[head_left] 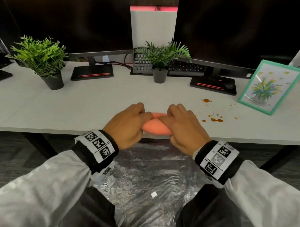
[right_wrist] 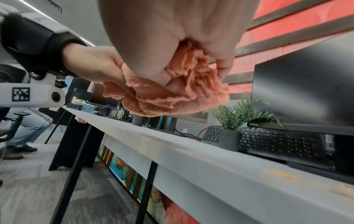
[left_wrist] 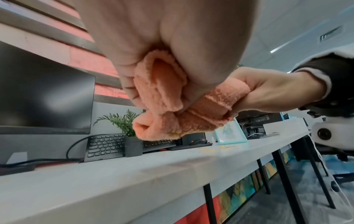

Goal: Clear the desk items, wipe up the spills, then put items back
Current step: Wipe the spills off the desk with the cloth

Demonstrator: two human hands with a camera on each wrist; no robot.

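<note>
Orange cloth [head_left: 154, 126] — bunched, gripped by your left hand [head_left: 127, 125] and right hand [head_left: 183, 127]; risk: soiled folds re-smearing the orange spill [head_left: 215, 119] toward the picture frame [head_left: 268, 88].

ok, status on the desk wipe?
Done: front centre of the desk looks bare. In hand: left hand and right hand both grip the bunched orange cloth above the desk edge. Left: orange spill unwiped, picture frame beside it, then items go back.
</note>
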